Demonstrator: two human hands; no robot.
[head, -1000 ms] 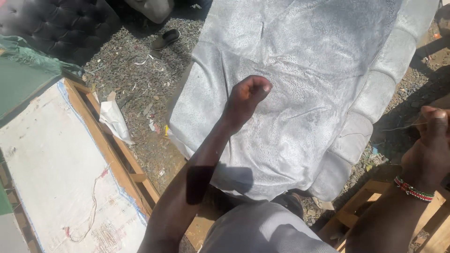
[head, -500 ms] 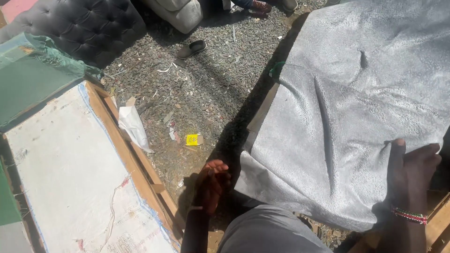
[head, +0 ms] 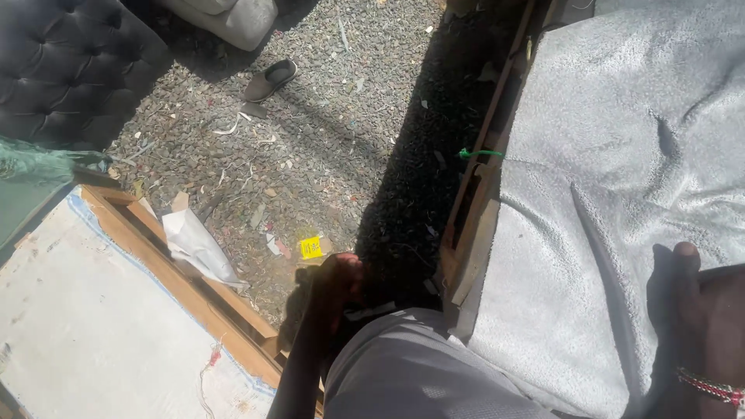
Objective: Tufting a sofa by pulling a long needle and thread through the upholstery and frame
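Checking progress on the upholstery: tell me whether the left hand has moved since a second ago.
Yes. The left hand has come off the grey fabric and now hangs low beside the wooden frame, over the gravel.

- Small yellow label [head: 311, 247]: square, bright yellow with dark markings too small to make out; it lies flat on the gravel ground [head: 326, 140], just beside the wooden frame [head: 194, 287].
- White wrapper [head: 195, 244]: crumpled, possibly a paper or plastic bag; it rests against the frame's outer edge, near the label.
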